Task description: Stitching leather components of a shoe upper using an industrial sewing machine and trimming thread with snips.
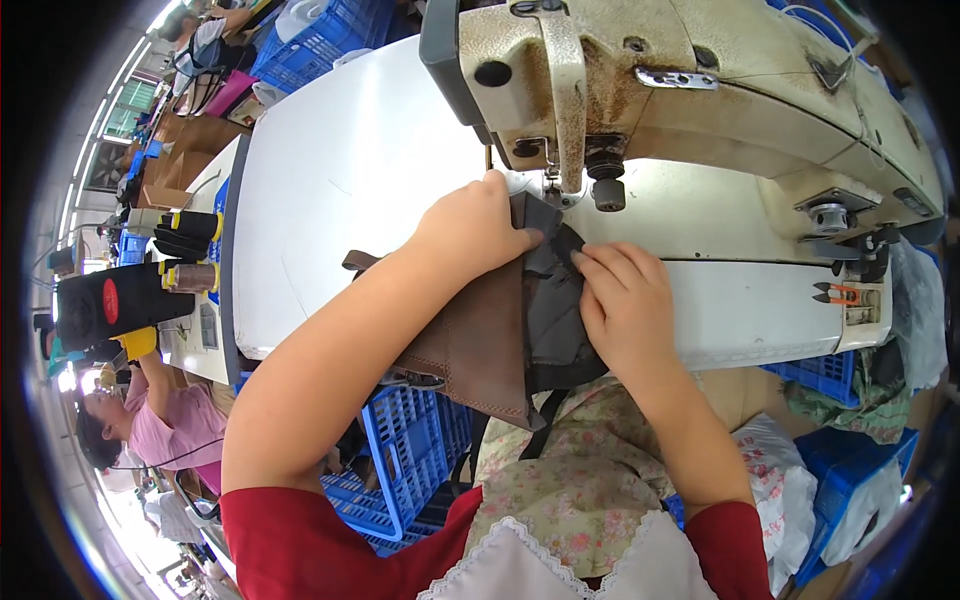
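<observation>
A brown leather-like piece (478, 345) with stitched seams and a black fabric lining (553, 318) lies at the front of the sewing machine (640, 95). Its upper end reaches under the presser foot and needle area (552, 192). With fingers bent, my left hand (468, 225) grips the upper left edge, thumb on the dark strip close to the needle. My right hand (628, 300) pinches the black lining's right edge between thumb and fingers. The lower part of the piece hangs over the table's front edge toward my lap. What lies under both hands is hidden.
The white machine table (345, 160) spreads to the left. Orange-handled snips (845, 294) rest in a slot at right. Beneath stand a blue crate (400, 450) and a blue bin (850, 470) beside plastic bags (775, 470). Another person (175, 425) sits at far left beyond thread spools (190, 278).
</observation>
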A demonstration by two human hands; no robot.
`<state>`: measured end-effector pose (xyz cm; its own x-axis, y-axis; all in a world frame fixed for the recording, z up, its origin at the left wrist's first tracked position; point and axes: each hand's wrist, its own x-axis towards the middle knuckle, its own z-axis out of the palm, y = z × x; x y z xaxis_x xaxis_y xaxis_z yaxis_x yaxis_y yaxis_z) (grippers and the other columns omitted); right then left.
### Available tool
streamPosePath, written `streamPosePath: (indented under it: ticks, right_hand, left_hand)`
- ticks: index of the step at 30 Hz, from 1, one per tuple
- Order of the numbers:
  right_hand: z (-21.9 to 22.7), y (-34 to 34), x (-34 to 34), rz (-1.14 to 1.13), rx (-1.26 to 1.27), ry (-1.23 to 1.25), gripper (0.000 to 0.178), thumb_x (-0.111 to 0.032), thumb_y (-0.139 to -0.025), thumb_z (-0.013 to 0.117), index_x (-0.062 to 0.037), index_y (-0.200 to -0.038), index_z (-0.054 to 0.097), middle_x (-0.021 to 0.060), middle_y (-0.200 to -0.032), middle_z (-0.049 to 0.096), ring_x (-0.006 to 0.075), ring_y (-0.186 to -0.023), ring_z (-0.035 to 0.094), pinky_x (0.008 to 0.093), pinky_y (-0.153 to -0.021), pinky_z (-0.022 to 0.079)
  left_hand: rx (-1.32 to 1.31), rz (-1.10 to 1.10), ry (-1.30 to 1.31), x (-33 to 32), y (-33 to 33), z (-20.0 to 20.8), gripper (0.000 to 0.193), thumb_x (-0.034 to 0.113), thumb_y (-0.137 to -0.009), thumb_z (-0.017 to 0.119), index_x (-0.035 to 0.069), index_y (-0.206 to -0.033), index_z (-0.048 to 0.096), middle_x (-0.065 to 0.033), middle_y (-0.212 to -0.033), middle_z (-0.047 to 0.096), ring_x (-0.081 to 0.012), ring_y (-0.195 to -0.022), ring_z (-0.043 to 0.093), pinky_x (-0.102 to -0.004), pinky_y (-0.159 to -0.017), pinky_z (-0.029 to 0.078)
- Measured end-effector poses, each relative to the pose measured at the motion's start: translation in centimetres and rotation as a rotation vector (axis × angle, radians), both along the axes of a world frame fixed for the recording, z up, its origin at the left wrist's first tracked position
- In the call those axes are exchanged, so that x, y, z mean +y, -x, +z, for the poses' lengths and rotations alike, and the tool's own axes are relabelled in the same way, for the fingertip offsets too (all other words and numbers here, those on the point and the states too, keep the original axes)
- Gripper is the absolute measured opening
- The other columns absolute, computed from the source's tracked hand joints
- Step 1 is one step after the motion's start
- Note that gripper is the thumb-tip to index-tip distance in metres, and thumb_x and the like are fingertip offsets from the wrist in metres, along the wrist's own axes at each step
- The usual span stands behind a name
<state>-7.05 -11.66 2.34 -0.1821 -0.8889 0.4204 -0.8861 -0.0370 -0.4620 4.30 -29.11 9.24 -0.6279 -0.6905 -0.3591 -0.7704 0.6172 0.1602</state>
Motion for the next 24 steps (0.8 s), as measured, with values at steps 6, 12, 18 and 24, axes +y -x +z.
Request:
streamPosePath:
  ticks: [6, 12, 18, 24]
  right_hand:
    - [0.7, 0.3, -1.3, 0.238, -0.008, -0.035, 0.042, -0.017, -0.085, 0.066, -0.0022, -0.124, 0.062, 0.0118, -0.130, 0.061, 0.0293, -0.128, 0.049, 0.0460, -0.108, 0.037]
    - [2.4, 3.1, -0.2, -0.241, 0.223, -0.064, 0.051, -0.026, -0.087, 0.067, 0.0003, -0.129, 0.058, 0.0149, -0.142, 0.051, 0.0284, -0.139, 0.039, 0.0504, -0.117, 0.023]
    - [1.4, -0.5, 0.1, 0.152, 0.024, -0.080, 0.042, -0.023, -0.084, 0.069, -0.0021, -0.120, 0.063, 0.0115, -0.130, 0.060, 0.0256, -0.130, 0.049, 0.0491, -0.114, 0.029]
    - [1.9, 1.9, -0.2, -0.130, 0.175, -0.004, 0.036, -0.018, -0.087, 0.065, 0.0004, -0.118, 0.063, 0.0133, -0.129, 0.061, 0.0303, -0.128, 0.051, 0.0500, -0.113, 0.031]
  left_hand:
    - [0.013, -0.004, 0.020, -0.1, 0.0, -0.6, 0.063, 0.042, -0.075, 0.077, -0.008, -0.108, 0.056, -0.0258, -0.101, 0.068, -0.0407, -0.097, 0.068, -0.0444, -0.085, 0.055]
    - [0.000, 0.003, 0.007, -0.1, 0.0, -0.4, 0.064, 0.042, -0.075, 0.077, -0.009, -0.109, 0.057, -0.0257, -0.100, 0.069, -0.0404, -0.096, 0.068, -0.0444, -0.085, 0.055]
    - [0.033, -0.012, 0.040, 0.0, -0.1, -0.7, 0.062, 0.042, -0.074, 0.077, -0.008, -0.106, 0.059, -0.0257, -0.098, 0.069, -0.0404, -0.095, 0.068, -0.0448, -0.084, 0.055]
    - [0.015, -0.004, 0.052, 0.1, 0.0, -0.5, 0.061, 0.042, -0.074, 0.077, -0.007, -0.105, 0.059, -0.0251, -0.099, 0.069, -0.0402, -0.096, 0.068, -0.0449, -0.085, 0.055]
